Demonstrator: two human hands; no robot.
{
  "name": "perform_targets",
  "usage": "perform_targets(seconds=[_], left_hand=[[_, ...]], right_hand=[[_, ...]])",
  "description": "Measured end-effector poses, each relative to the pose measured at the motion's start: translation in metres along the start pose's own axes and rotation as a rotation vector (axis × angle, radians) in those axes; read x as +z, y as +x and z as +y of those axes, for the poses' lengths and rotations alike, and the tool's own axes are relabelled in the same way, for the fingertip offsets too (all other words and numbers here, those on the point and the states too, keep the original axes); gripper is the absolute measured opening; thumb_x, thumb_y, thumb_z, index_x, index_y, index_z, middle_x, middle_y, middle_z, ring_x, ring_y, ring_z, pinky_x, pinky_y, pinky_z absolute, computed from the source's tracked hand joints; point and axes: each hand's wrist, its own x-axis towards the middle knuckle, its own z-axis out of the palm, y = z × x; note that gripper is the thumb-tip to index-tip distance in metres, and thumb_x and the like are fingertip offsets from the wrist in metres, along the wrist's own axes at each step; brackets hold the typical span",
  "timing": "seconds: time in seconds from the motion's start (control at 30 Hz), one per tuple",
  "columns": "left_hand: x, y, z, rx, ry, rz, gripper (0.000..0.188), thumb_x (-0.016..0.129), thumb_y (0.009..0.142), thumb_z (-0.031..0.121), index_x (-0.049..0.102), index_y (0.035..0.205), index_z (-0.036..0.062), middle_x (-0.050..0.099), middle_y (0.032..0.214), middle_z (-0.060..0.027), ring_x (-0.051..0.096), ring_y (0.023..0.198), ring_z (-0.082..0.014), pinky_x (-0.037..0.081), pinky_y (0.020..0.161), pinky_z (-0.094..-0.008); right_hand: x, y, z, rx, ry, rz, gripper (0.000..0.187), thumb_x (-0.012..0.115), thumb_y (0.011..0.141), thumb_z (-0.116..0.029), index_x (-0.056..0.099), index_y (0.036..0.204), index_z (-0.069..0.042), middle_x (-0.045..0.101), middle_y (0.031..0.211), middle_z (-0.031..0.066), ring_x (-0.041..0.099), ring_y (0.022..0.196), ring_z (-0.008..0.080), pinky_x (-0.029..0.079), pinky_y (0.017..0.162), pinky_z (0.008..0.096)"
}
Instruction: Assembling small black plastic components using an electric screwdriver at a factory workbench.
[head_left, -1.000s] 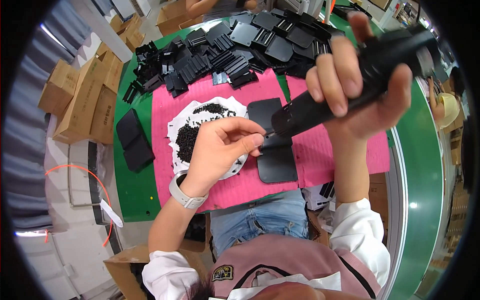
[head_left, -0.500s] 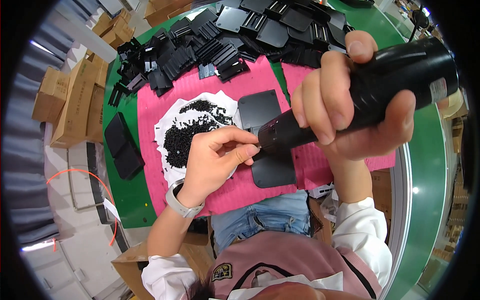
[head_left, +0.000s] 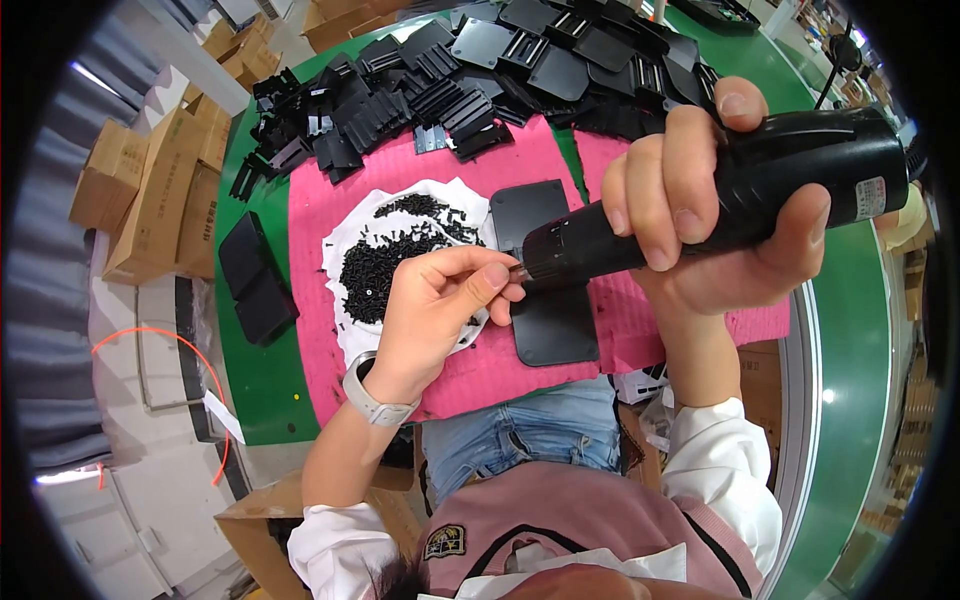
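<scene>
Right hand (head_left: 700,235) clamped on driver (head_left: 720,200), now raised nearer; left hand (head_left: 440,305) pinches a screw at its tip, seating apparently under way.

Screws (head_left: 385,265) left of plate (head_left: 545,275)

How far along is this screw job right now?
Done: nothing clearly finished that I can tell. In hand: the right hand grips the electric screwdriver, while the left hand pinches at its tip, above the black plate. Left: a screw heap and many black parts wait.
</scene>
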Motion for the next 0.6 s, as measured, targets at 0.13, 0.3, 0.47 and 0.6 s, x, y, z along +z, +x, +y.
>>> perform_targets(seconds=[0.13, 0.3, 0.47, 0.6], left_hand=[[0.0012, -0.0011, -0.0006, 0.011, -0.026, 0.013, 0.021, 0.061, 0.091, 0.014, 0.064, 0.098, -0.0051, 0.065, 0.081, -0.0102, 0.058, 0.064, -0.0105, 0.048, 0.061, -0.022], [0.0015, -0.0015, -0.0002, -0.009, -0.053, 0.048, 0.021, 0.06, 0.091, 0.015, 0.064, 0.097, -0.0048, 0.065, 0.08, -0.0094, 0.057, 0.063, -0.0099, 0.047, 0.061, -0.0217], [-0.0008, -0.0016, -0.0012, -0.008, -0.06, 0.025, 0.021, 0.06, 0.091, 0.015, 0.064, 0.098, -0.0042, 0.066, 0.081, -0.01, 0.057, 0.063, -0.01, 0.047, 0.061, -0.0219], [-0.0044, -0.001, -0.0034, -0.084, -0.249, -0.04, 0.022, 0.063, 0.09, 0.017, 0.065, 0.1, -0.0024, 0.066, 0.082, -0.0108, 0.058, 0.064, -0.0105, 0.048, 0.061, -0.0227]], right_hand=[[-0.0043, -0.0005, 0.0042, -0.041, 0.038, -0.016, 0.055, 0.054, 0.087, -0.05, 0.044, 0.121, -0.008, 0.048, 0.068, 0.0004, 0.047, 0.05, 0.0124, 0.04, 0.061, 0.0303], [-0.0067, -0.0007, 0.0033, -0.04, 0.053, -0.003, 0.052, 0.053, 0.088, -0.049, 0.044, 0.118, -0.008, 0.047, 0.067, 0.0004, 0.046, 0.05, 0.0125, 0.04, 0.061, 0.0307], [-0.0058, -0.0018, 0.0064, -0.022, 0.043, 0.006, 0.052, 0.053, 0.088, -0.049, 0.044, 0.119, -0.008, 0.046, 0.067, 0.0002, 0.046, 0.05, 0.0124, 0.039, 0.061, 0.0305], [-0.005, -0.0037, 0.0078, -0.079, 0.048, -0.055, 0.052, 0.055, 0.087, -0.049, 0.044, 0.119, -0.008, 0.047, 0.067, 0.0002, 0.047, 0.049, 0.0127, 0.04, 0.06, 0.0304]])
